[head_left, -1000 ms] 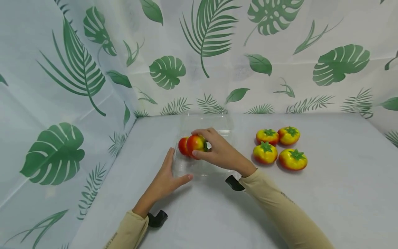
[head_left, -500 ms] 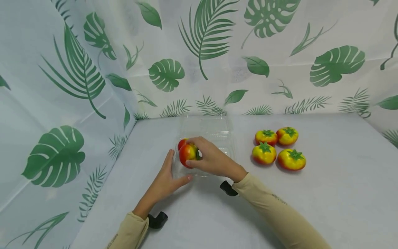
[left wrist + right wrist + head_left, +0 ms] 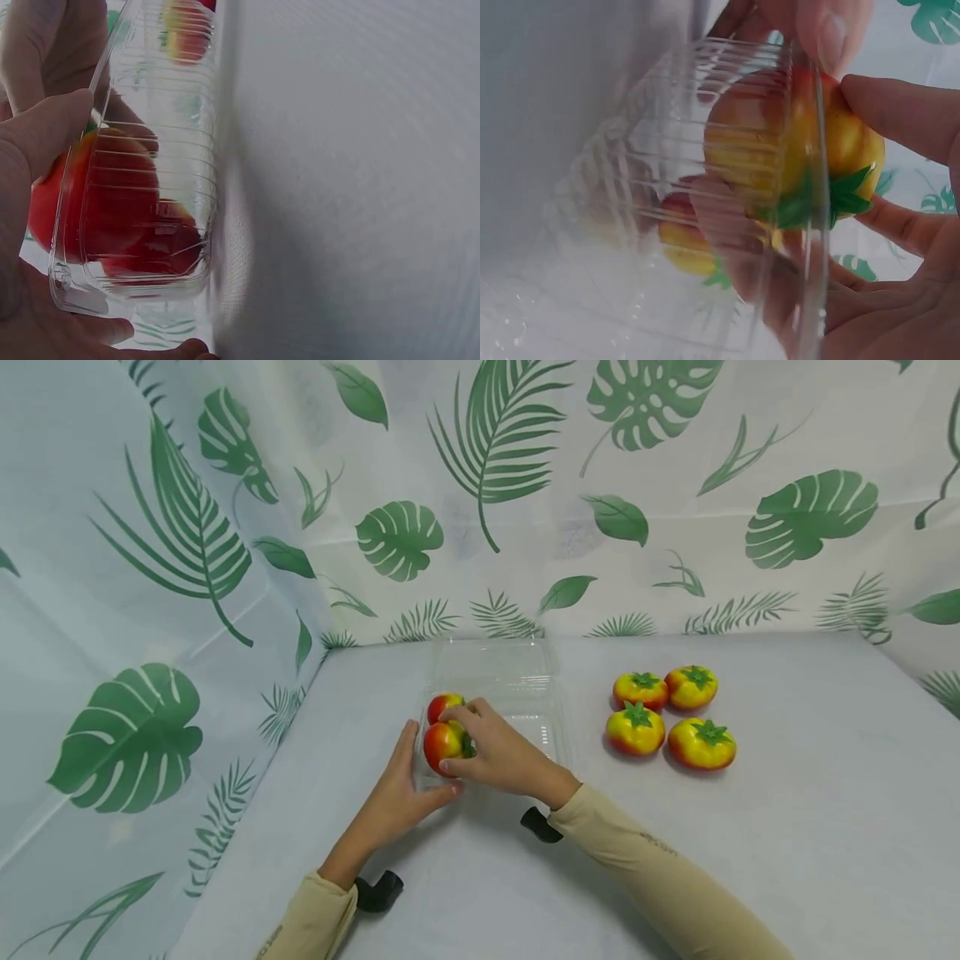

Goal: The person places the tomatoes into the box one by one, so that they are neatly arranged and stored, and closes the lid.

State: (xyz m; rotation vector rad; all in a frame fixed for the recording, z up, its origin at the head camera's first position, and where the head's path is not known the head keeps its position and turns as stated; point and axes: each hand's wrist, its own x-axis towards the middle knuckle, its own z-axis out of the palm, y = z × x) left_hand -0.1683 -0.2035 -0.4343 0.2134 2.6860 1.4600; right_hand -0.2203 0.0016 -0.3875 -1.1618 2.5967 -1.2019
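Observation:
My right hand (image 3: 502, 752) holds a red-and-yellow tomato (image 3: 442, 745) with a green leafy top, thumb and fingers round it, at the left of a clear plastic box (image 3: 547, 731). Just behind it, in the box, is another tomato (image 3: 442, 704). My left hand (image 3: 395, 797) lies along the box's left front corner, its fingers straight and thumb spread. Through the ribbed box wall (image 3: 150, 161), the left wrist view shows the held tomato (image 3: 112, 184) beside the other. In the right wrist view the held tomato (image 3: 802, 142) has its leaves to the side.
The box's clear lid (image 3: 491, 657) stands open behind it. Several more tomatoes (image 3: 635, 729) sit in a group on the white table (image 3: 795, 827) to the right. A leaf-patterned curtain (image 3: 525, 527) hangs behind and at the left (image 3: 112, 568).
My right hand has moved the tomato left and nearer, down toward the box's front left corner. The tomato behind shows more now. My left hand has stayed in place.

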